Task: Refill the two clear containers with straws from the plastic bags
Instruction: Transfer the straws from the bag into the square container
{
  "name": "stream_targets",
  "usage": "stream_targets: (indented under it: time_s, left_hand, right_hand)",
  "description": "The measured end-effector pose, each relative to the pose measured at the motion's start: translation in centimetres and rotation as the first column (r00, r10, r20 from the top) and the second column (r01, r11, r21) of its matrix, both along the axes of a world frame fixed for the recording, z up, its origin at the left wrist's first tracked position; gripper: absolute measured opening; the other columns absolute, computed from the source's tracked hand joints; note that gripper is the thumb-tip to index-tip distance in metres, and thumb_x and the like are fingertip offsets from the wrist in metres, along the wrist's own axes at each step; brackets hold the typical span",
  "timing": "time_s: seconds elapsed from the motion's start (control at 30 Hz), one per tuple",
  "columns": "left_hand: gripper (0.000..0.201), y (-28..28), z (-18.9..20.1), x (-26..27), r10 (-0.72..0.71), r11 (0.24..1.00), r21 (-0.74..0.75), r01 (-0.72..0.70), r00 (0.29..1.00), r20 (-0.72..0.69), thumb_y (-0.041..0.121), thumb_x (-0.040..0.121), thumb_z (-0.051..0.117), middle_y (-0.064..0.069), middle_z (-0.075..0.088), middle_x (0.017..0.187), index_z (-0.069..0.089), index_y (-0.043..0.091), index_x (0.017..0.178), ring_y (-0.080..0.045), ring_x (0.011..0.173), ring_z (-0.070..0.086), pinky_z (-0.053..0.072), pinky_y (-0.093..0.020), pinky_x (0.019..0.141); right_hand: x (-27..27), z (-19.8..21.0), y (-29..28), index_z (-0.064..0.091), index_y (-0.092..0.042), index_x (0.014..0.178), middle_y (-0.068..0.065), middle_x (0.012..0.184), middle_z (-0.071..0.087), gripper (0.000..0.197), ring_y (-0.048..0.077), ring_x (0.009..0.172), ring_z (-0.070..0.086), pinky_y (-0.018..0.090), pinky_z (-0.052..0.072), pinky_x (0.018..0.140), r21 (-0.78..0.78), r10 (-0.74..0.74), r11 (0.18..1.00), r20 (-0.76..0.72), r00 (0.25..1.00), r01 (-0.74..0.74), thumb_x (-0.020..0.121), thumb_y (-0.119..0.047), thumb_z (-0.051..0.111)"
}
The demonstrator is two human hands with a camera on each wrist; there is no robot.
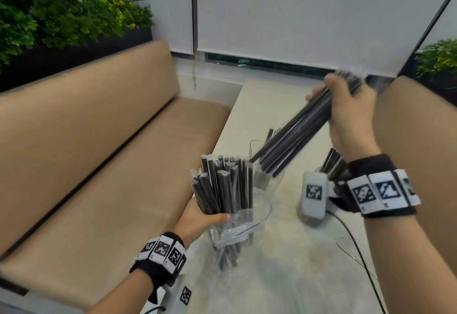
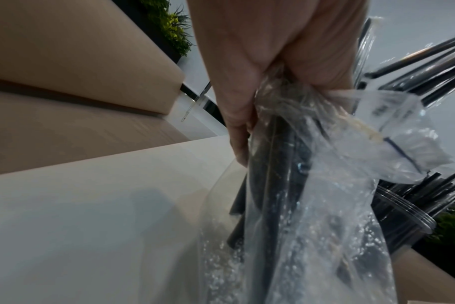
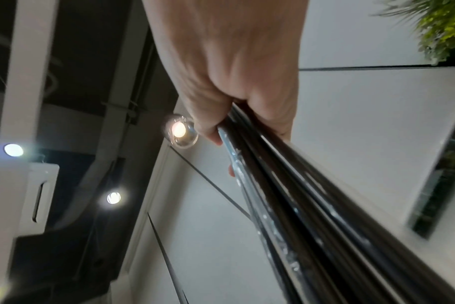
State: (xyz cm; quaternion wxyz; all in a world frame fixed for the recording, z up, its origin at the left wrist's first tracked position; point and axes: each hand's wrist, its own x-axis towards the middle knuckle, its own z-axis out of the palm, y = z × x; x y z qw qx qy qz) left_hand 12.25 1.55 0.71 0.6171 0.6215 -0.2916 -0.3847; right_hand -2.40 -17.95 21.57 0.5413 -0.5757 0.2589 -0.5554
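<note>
My left hand (image 1: 206, 217) grips a clear plastic bag (image 2: 333, 205) of black wrapped straws (image 1: 223, 185), held upright. The bag's lower part hangs inside a clear round container (image 1: 265, 211) on the table. My right hand (image 1: 345, 106) grips a second bundle of black straws (image 1: 294, 138), raised and tilted, with its lower end pointing down to the left above the table. The right wrist view shows that hand (image 3: 234, 86) closed round the bundle (image 3: 312, 216). A second clear container (image 2: 408, 218) holds black straws; in the head view it (image 1: 332, 163) stands partly behind my right wrist.
The pale table (image 1: 296, 252) has a thin black cable (image 1: 356, 247) along its right side. A tan bench (image 1: 103, 165) runs along the left, with plants (image 1: 61, 12) behind it. White blinds (image 1: 309, 17) hang past the table's far end.
</note>
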Motion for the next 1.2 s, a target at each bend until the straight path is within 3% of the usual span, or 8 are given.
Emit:
stream_targets:
  time_s: [0.17,0.3,0.5,0.63,0.73,0.9,1.0,1.2]
  left_hand:
    - [0.05,0.5,-0.4,0.1,0.019,1.0,0.002,-0.018,1.0,-0.021,-0.009,0.066,0.081,0.009,0.077,0.086,0.062,0.026,0.097,-0.002,0.083,0.072,0.056,-0.016,0.066]
    - [0.05,0.8,-0.5,0.1,0.036,0.999,0.011,-0.036,0.999,-0.012,-0.007,0.065,0.083,0.005,0.076,0.093,0.063,0.027,0.096,-0.005,0.086,0.072,0.057,-0.018,0.069]
    - [0.048,1.2,-1.0,0.5,0.05,0.998,0.022,-0.05,0.999,0.01,-0.004,0.066,0.084,0.0,0.076,0.097,0.064,0.025,0.099,-0.012,0.092,0.072,0.058,-0.023,0.075]
    - [0.048,1.3,-0.9,0.6,0.043,0.999,0.022,-0.043,0.999,0.034,-0.002,0.065,0.085,0.002,0.076,0.096,0.064,0.026,0.098,-0.008,0.09,0.072,0.057,-0.02,0.073]
    - [0.047,1.1,-0.7,0.6,0.029,0.999,0.026,-0.03,0.999,0.032,-0.003,0.066,0.084,0.003,0.076,0.097,0.064,0.025,0.099,-0.006,0.088,0.072,0.056,-0.017,0.071]
    - [0.049,0.7,-0.9,0.8,0.02,0.998,0.053,-0.022,0.999,0.037,-0.004,0.066,0.084,-0.001,0.075,0.1,0.063,0.022,0.101,-0.011,0.093,0.072,0.058,-0.022,0.075]
    - [0.055,0.5,-1.1,0.7,-0.024,0.998,0.064,0.022,0.999,0.034,-0.006,0.064,0.084,-0.006,0.075,0.105,0.063,0.013,0.112,-0.018,0.1,0.07,0.058,-0.032,0.085]
    - [0.051,0.4,-1.1,-0.3,-0.112,0.992,0.061,0.11,0.993,0.035,-0.01,0.068,0.08,-0.002,0.075,0.105,0.066,0.021,0.107,-0.012,0.098,0.071,0.057,-0.021,0.079]
  right_hand:
    - [1.9,1.5,-2.5,0.054,-0.006,0.093,0.007,0.074,0.065,0.01,0.016,0.06,0.069,0.033,0.06,0.065,-0.143,-0.132,0.98,0.033,0.991,0.135,0.09,-0.013,0.061]
    - [5.1,-5.1,-2.4,0.052,-0.012,0.092,0.018,0.094,0.067,0.009,0.017,0.071,0.068,0.021,0.056,0.063,-0.23,-0.159,0.967,-0.224,0.962,0.106,0.093,-0.013,0.061]
    - [5.7,-11.8,-2.5,0.045,-0.021,0.124,0.013,0.098,0.065,0.044,0.028,0.083,0.062,0.036,0.052,0.082,-0.175,-0.299,0.951,-0.322,0.898,0.254,0.085,-0.016,0.065]
    - [5.0,-10.4,-3.1,0.047,-0.008,0.131,0.015,0.12,0.048,0.056,0.009,0.091,0.05,-0.001,0.032,0.087,-0.402,-0.389,0.889,-0.406,0.827,0.221,0.082,-0.006,0.071]
    - [4.0,-8.3,-2.7,0.058,-0.004,0.118,0.018,0.127,0.047,0.037,0.025,0.116,0.05,0.002,0.026,0.095,-0.534,-0.452,0.823,-0.406,0.794,0.194,0.083,-0.005,0.068]
    - [2.4,-9.4,3.8,0.055,-0.018,0.123,-0.007,0.117,0.059,0.039,-0.001,0.101,0.059,0.01,0.049,0.078,-0.119,0.068,0.984,-0.43,0.9,-0.131,0.089,-0.034,0.065]
    - [2.3,-13.9,7.1,0.039,-0.028,0.141,-0.019,0.132,0.048,0.078,-0.003,0.116,0.053,0.017,0.044,0.094,0.12,0.391,0.916,-0.484,0.783,-0.383,0.074,-0.055,0.068]
    - [2.2,-17.7,8.8,0.067,-0.017,0.11,-0.005,0.103,0.076,0.031,0.005,0.097,0.07,0.022,0.056,0.081,0.136,0.37,0.929,-0.388,0.844,-0.344,0.08,-0.02,0.078]
